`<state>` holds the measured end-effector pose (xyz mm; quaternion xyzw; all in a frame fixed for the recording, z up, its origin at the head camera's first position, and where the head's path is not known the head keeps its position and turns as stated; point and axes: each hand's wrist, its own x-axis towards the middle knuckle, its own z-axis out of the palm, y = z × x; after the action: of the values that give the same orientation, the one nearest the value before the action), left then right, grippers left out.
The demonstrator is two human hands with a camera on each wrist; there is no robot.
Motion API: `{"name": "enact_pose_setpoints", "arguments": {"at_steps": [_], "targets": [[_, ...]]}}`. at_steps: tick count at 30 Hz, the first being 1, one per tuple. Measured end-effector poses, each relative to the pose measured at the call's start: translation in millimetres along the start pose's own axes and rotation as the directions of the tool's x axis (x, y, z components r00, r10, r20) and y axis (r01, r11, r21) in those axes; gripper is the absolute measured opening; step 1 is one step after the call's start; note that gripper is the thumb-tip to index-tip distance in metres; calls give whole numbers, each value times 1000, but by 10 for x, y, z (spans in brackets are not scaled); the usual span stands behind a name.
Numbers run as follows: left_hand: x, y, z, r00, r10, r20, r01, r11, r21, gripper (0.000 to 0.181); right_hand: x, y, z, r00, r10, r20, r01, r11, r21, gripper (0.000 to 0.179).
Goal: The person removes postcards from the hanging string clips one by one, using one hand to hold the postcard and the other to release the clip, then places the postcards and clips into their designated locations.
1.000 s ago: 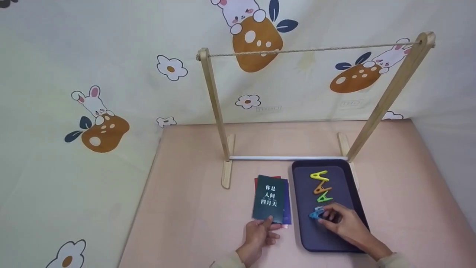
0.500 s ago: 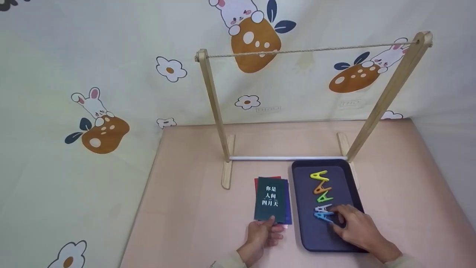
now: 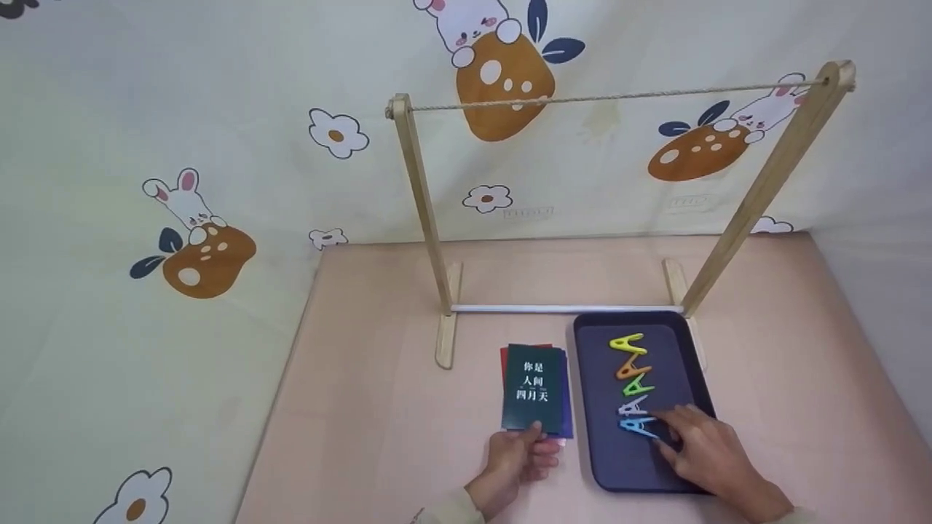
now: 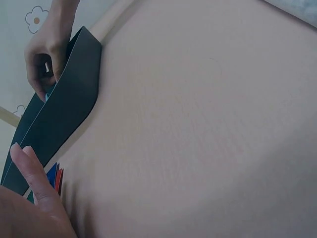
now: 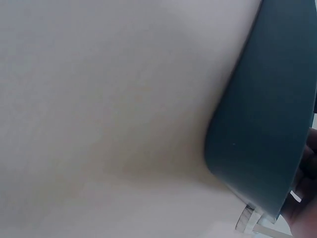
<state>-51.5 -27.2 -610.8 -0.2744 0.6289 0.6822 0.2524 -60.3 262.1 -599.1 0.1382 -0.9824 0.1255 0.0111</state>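
Note:
My left hand [image 3: 510, 460] holds a small stack of cards [image 3: 534, 393] by its near edge, thumb on top. The top card is dark green with white Chinese characters; red and purple ones show behind it. On the dark tray [image 3: 619, 471], my right hand [image 3: 710, 453] pinches the leg ends of a blue clothes peg [image 3: 636, 426] between thumb and index finger. Just beyond lies a pale lilac peg [image 3: 632, 407], then a green peg [image 3: 638, 385], an orange peg [image 3: 632, 367] and a yellow peg [image 3: 626, 344] in a column. In the right wrist view the tray wall hides most of the fingers.
Behind the tray and cards stands a wooden frame [image 3: 424, 204] with a rope [image 3: 619, 97] strung across its top and a white bar [image 3: 568, 309] low down. The tray's far edge is close to that bar. Patterned cloth walls [image 3: 240, 364] border the pink tabletop [image 3: 371, 407].
The blue peg has been set down beside the lilac one and turned so its legs point right. My right hand has shifted right; the green card now lies straighter in my left hand.

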Motion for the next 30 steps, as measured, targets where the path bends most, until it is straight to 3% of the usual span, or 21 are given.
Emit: {"name": "enact_pose_setpoints", "arguments": {"at_steps": [5,12,21,26,30], "targets": [[-2,-25,-16,1000,7,13,-7,1000,13,34,-19,7,58,995,-41,-96,38,999,-31,40],[-9,-43,-47,1000,-1,14,0,999,32,35,-51,-5,81,988,-40,-149,39,999,-13,43],[-14,-37,-140,998,46,39,-48,997,64,30,-110,-44,62,977,-19,-212,30,998,52,35],[-28,69,-298,999,48,6,-49,990,133,20,-164,-53,36,967,-4,-254,28,995,92,28],[-75,189,-518,993,107,-39,-98,976,194,15,-174,-40,-74,956,12,-293,20,994,105,23]]}}
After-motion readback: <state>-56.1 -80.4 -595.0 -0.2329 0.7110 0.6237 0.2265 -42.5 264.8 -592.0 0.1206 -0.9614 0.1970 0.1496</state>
